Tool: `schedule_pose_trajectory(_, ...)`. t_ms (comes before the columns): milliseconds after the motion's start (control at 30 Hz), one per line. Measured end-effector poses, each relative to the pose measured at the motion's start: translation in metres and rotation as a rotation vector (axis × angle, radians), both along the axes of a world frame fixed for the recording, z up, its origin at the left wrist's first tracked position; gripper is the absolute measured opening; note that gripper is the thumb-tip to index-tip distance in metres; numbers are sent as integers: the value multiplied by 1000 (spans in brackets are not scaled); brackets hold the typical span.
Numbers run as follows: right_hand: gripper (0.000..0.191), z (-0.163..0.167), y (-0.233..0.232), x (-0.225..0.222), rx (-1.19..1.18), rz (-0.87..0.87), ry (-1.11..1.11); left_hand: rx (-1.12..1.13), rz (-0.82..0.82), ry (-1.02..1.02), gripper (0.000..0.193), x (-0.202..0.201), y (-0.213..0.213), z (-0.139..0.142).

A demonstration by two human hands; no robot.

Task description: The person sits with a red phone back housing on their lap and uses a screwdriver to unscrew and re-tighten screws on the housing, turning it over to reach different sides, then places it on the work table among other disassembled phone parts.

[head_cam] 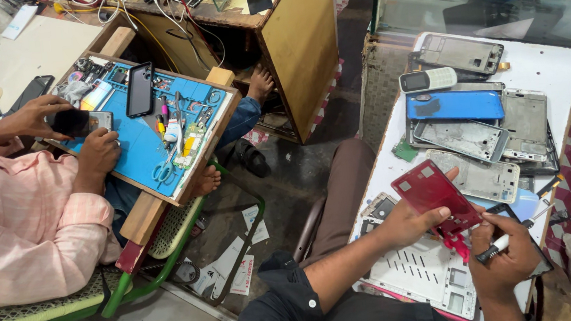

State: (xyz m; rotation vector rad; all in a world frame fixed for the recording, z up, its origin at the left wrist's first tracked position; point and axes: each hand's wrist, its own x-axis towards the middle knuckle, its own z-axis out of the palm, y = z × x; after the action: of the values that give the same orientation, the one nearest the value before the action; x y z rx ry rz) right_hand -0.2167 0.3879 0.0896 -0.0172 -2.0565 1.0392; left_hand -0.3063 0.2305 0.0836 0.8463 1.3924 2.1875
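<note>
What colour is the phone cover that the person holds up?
Dark red. The phone cover shows best in the head view, held in the left hand.

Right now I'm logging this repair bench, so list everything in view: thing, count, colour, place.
red phone back cover: one, dark red, held over the white table.
tool: one, white and black pen-like, in the right hand.
white table: one, white, right side.
blue phone panel: one, blue, on the table.
keypad phone: one, white, far end of the table.
grey phone frames: several, grey, piled on the table.
blue work mat: one, blue, on a co-worker's lap board.
scissors: one, blue-handled, on the mat.
co-worker: one, pink shirt, left, holding a dark phone.
left hand: grip on the cover.
right hand: grip on the tool.
</note>
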Motion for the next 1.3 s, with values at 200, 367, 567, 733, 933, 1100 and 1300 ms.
schedule_pose_trajectory(200,11,2,-3,-1,-91,56,-8,141,-27,-194,79,-1,-4,12)
schedule_pose_trajectory(367,14,4,-4,0,-136,58,-33,73,39,-153,77,0,-1,11)
schedule_pose_trajectory(567,15,4,-4,0,-163,68,-46,110,40,-184,77,-2,3,1)
schedule_pose_trajectory(733,15,3,-4,-1,-159,68,-39,83,66,-127,72,-3,4,-4)
schedule_pose_trajectory(933,19,0,-3,1,-166,67,-40,47,33,-162,75,-1,3,-6)
schedule_pose_trajectory(1100,57,-7,-1,-2,-244,177,48,68,31,-146,68,-2,2,-8)
schedule_pose_trajectory(1300,79,-1,-5,-5,80,248,58,86,31,-218,44,-3,5,-11)
